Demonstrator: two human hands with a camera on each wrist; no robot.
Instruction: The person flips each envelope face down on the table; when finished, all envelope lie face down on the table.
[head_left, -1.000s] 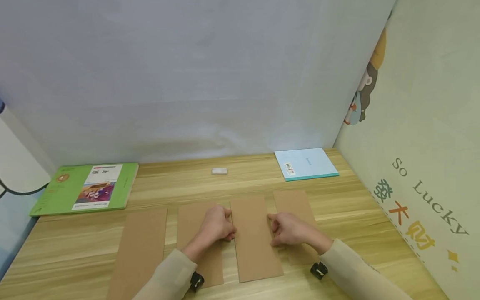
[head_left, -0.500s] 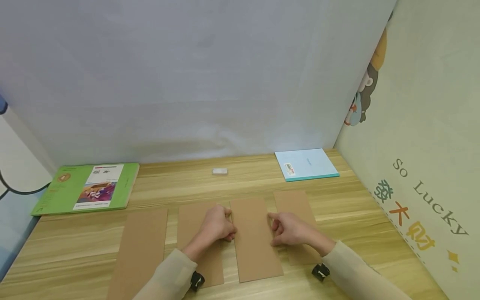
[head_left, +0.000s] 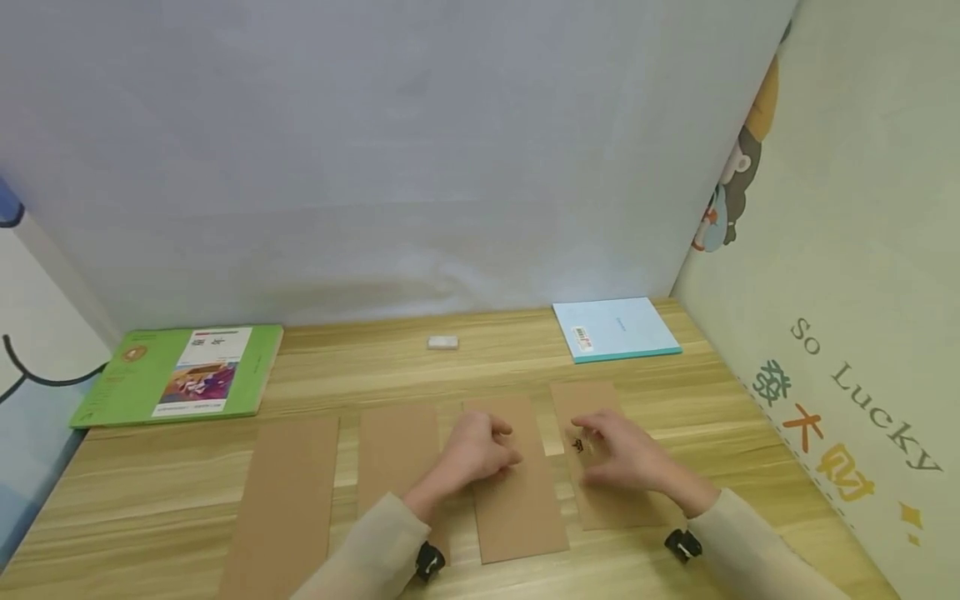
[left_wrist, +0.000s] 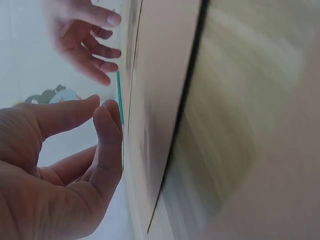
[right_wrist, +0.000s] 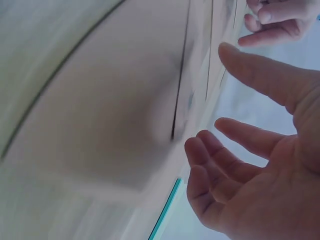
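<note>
Several brown cardboard rectangles lie flat in a row on the wooden table. In the head view my left hand (head_left: 476, 450) hovers over the third cardboard piece (head_left: 525, 517), fingers loosely bent, holding nothing. The left wrist view shows its thumb (left_wrist: 70, 115) near the index fingertip. My right hand (head_left: 630, 458) is above the rightmost cardboard piece (head_left: 615, 512), fingers spread and slightly curved around air. A small dark printed mark (head_left: 577, 446) shows on that piece beside the fingers. Partly under my left forearm is the second cardboard piece (head_left: 397, 442); the leftmost cardboard piece (head_left: 281, 500) lies apart.
A green book (head_left: 127, 383) lies at the back left of the table (head_left: 360, 358). Near the back edge are a small white block (head_left: 442, 342) and a light blue notebook (head_left: 618, 325). A grey-white sheet (head_left: 375, 167) hangs behind, and a printed wall stands at right.
Both hands have come off the third cardboard piece's long edges and moved right. The right fingers have spread, and a dark mark now shows on the rightmost piece.
</note>
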